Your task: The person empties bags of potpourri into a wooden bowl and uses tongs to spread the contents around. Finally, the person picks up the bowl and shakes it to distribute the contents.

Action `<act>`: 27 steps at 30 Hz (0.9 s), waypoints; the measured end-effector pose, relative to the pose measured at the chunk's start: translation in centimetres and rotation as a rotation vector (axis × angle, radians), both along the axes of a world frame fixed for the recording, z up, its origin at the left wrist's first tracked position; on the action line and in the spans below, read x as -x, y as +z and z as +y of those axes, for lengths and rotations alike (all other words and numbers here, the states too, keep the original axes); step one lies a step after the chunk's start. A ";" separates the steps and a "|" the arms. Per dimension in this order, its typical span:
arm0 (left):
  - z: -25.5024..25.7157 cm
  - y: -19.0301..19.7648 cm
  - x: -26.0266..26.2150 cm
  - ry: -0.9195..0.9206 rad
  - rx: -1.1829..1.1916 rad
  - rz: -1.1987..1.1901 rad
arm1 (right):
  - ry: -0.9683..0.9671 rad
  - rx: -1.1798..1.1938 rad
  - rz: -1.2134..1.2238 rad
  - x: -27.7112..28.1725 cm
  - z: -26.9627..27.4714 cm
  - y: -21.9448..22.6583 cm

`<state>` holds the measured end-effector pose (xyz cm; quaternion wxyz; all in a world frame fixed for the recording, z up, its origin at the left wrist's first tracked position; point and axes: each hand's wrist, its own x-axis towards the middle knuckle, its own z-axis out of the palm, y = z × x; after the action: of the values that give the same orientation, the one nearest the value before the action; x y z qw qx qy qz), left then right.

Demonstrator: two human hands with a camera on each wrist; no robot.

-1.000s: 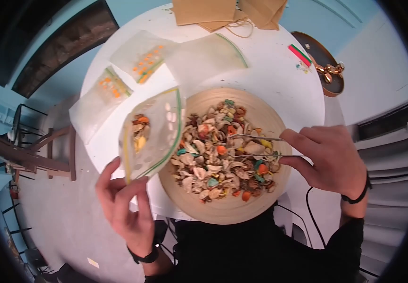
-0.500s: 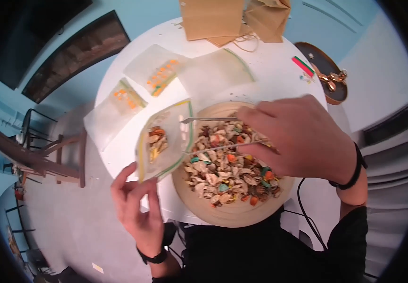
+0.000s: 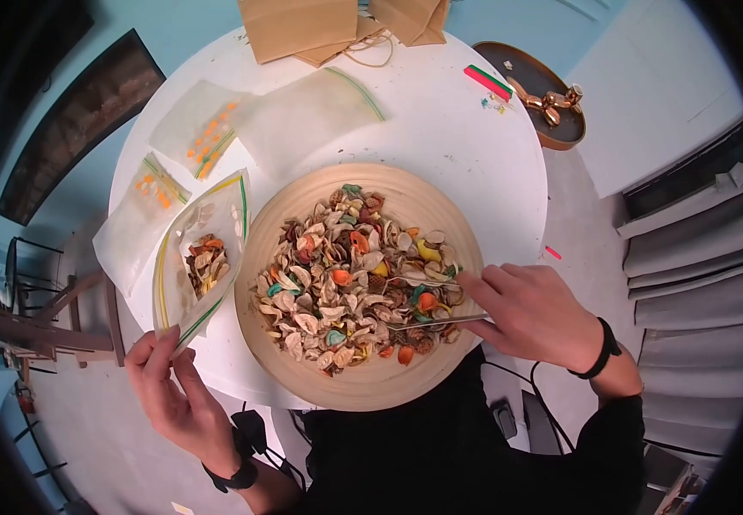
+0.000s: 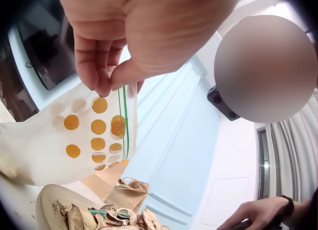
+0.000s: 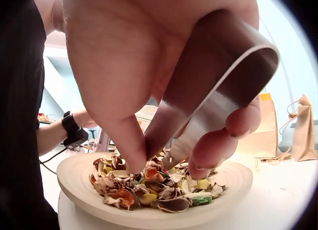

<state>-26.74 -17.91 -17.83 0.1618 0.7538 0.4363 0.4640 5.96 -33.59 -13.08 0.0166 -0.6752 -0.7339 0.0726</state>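
My left hand (image 3: 178, 390) pinches the lower corner of a clear zip bag (image 3: 208, 213), its mouth gaping beside the bowl. Dried petals and chips (image 3: 206, 268) lie inside the bag, and round see-through spots (image 4: 98, 127) mark its side in the left wrist view. A wide, pale wooden bowl (image 3: 363, 397) holds a heap of potpourri (image 3: 341, 296) in beige, orange, teal and yellow. Over its right rim, my right hand (image 3: 533, 311) grips metal tongs (image 5: 218, 56) between thumb and fingers. The tong arms stand apart, tips down among the potpourri.
Two zip bags with orange spots (image 3: 208, 133) (image 3: 135, 206) and a plainer bag (image 3: 311, 112) lie flat on the white round table (image 3: 509, 197). Brown paper bags (image 3: 298, 30) stand at the back. Beyond the right edge, a copper balloon-dog figure (image 3: 551, 105) sits on a dark tray (image 3: 526, 64).
My right hand took the tongs left to the bag's mouth half a second ago, and has come back to the bowl's right side. The left hand keeps its pinch; the head view has shifted.
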 end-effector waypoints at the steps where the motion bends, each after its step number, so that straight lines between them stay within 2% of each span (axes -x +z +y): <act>1: -0.2 0.2 -0.2 0.022 0.016 -0.018 | 0.023 -0.031 -0.005 0.0 0.3 -0.5; 7: -0.4 0.4 -0.4 0.052 0.016 -0.034 | 0.010 0.009 -0.046 0.6 1.1 -1.7; 11: -0.4 0.3 -0.3 0.045 0.009 -0.037 | 0.016 0.049 -0.065 0.4 1.0 -0.8; 13: -0.4 0.3 -0.3 0.050 -0.001 -0.034 | 0.045 -0.034 -0.073 0.7 1.2 -0.9; 17: -0.3 -0.1 -0.1 0.078 -0.048 -0.045 | 0.044 -0.031 -0.099 0.9 1.2 -1.7; 21: -0.5 0.3 0.2 0.066 0.012 -0.044 | 0.029 -0.018 -0.098 1.0 1.0 -1.1; 23: -0.2 0.3 0.4 0.042 -0.058 0.046 | 0.020 0.002 -0.096 0.9 1.0 -1.1; 27: -0.2 0.9 -0.1 0.012 -0.096 0.064 | 0.027 -0.037 -0.093 0.7 1.1 -1.5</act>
<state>-26.67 -18.15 -16.89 0.1084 0.7725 0.4230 0.4611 5.22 -32.51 -14.54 -0.0059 -0.6673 -0.7442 0.0277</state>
